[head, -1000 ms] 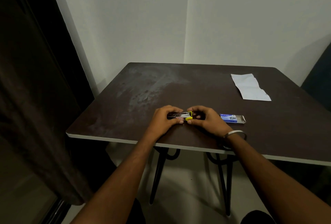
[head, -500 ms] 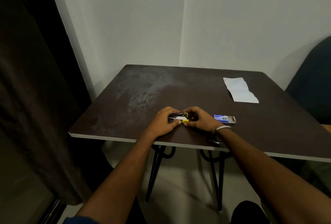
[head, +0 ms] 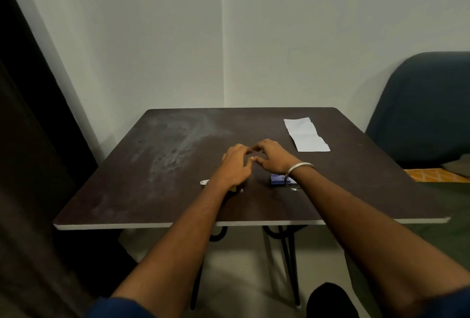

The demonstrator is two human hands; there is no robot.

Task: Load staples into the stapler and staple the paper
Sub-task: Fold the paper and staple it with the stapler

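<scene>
**Dark desk, both hands raised over its middle**

Dark brown laminate covers the square desk, which has a pale rim and black metal legs. Both hands are lifted above its middle, fingertips meeting. The left hand has its fingers curled, thumb tip against the forefinger; the right hand, a silver bangle on its wrist, curls its fingers towards the left one in the same way. Whether anything small is pinched between them I cannot tell.

The black and yellow stapler lies on the desk towards the near edge, mostly hidden under the left wrist; a white end pokes out on the left side. The small blue staple box lies just beside it, below the right wrist. The folded white paper lies flat near the far right corner, well apart from the hands.

A dark blue chair stands beyond the right edge.
</scene>
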